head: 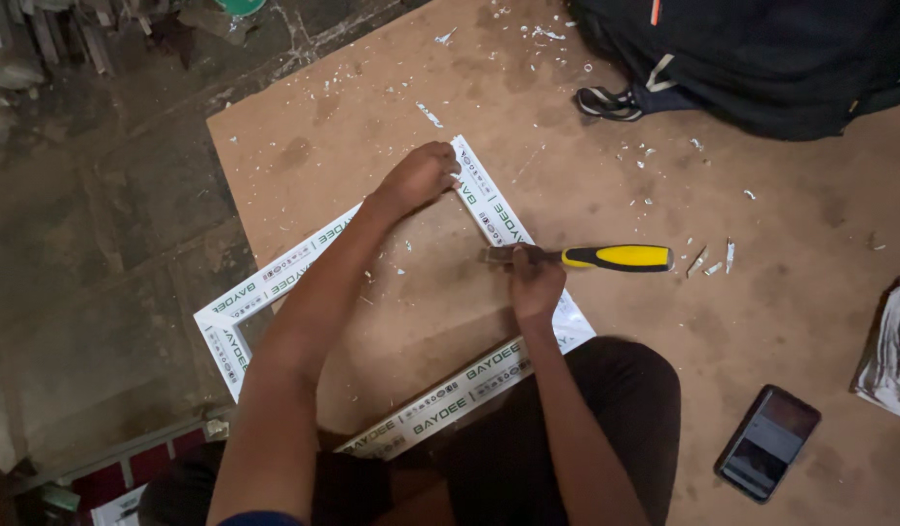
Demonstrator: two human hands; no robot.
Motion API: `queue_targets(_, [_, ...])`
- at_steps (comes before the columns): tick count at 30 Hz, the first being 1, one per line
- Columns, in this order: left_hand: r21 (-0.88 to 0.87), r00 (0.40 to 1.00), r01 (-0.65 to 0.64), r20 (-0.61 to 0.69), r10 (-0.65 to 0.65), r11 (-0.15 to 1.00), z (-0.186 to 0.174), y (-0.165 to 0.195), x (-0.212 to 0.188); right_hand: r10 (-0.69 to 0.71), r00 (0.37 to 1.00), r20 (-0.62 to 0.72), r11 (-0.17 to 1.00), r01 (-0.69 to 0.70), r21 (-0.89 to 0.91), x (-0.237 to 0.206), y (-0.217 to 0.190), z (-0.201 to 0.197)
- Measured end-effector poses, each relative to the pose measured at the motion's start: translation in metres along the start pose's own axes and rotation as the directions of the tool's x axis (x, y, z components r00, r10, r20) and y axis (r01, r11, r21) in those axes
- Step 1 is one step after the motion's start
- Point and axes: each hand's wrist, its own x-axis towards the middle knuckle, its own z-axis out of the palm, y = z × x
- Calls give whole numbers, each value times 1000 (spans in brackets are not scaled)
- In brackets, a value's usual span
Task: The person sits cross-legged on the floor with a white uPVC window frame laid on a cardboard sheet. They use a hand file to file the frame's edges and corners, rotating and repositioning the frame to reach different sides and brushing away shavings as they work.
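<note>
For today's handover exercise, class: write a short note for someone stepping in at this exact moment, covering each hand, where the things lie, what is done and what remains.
Left hand: pressing down on the far corner of the white frame.
Right hand: gripping the chisel near its blade, at the frame's right side.
Frame lies flat on the brown board; phone and backpack sit to the right.
Done: white shavings already scattered about.
Left: cannot tell how much trimming remains.

The right hand (534,282) covers the chisel's (616,257) blade where it meets the white frame (275,278). Beyond the frame, the black backpack (762,58) and grey cloth (893,351) run off the edge.
</note>
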Motion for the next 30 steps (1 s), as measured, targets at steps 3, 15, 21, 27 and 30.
queue_targets(3, [87,999,26,41,-30,996,0,5,1,-77,997,15,994,78,-72,0,2,-2])
queue_targets(15, [329,989,-23,146,-27,944,-4,-6,41,-106,994,-29,993,104,-64,-1,7,-3])
queue_targets(21, [173,993,115,-35,-110,978,-14,-19,67,-500,854,145,744,510,-432,-2,14,-9])
queue_targets(27, [184,866,221,-488,-106,958,-10,-26,66,-161,987,-3,965,157,-211,-4,11,-5])
queue_targets(30, [-128,677,369,-641,-361,920,-5,-25,53,-119,993,-14,993,119,-6,-5,8,-5])
